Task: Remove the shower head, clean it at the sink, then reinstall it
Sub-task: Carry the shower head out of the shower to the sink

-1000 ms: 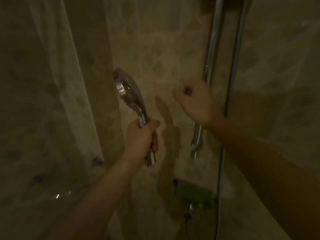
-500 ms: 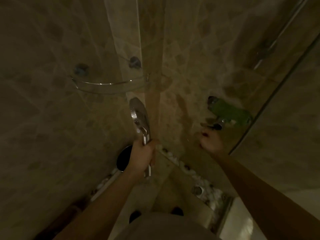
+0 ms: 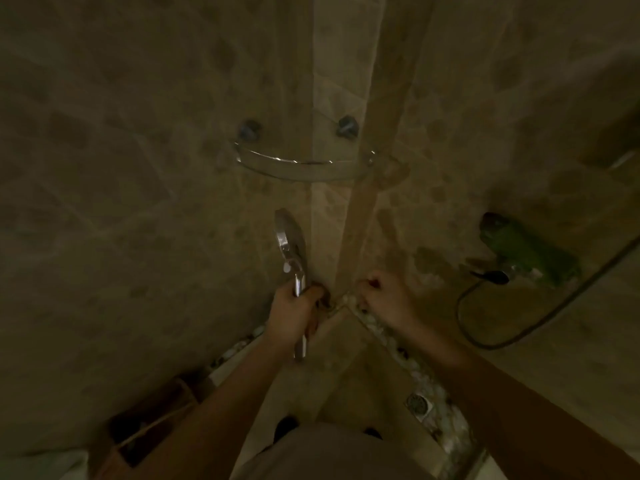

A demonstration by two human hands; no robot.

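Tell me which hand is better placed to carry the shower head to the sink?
The left hand: it already grips the shower head by the handle, head pointing up. The right hand is a loose fist, apparently holding nothing.

Frame was very dim with a heavy yellow-brown cast, no light source in view, and the corners fell off to near black. Only real highlights were small glints on the shower head (image 3: pixel 290 244) and the shelf rail (image 3: pixel 304 163); the tile wall (image 3: pixel 138 188) looked soft and smeared, with low contrast and noise. Wide-angle distortion bent straight lines toward the edges.
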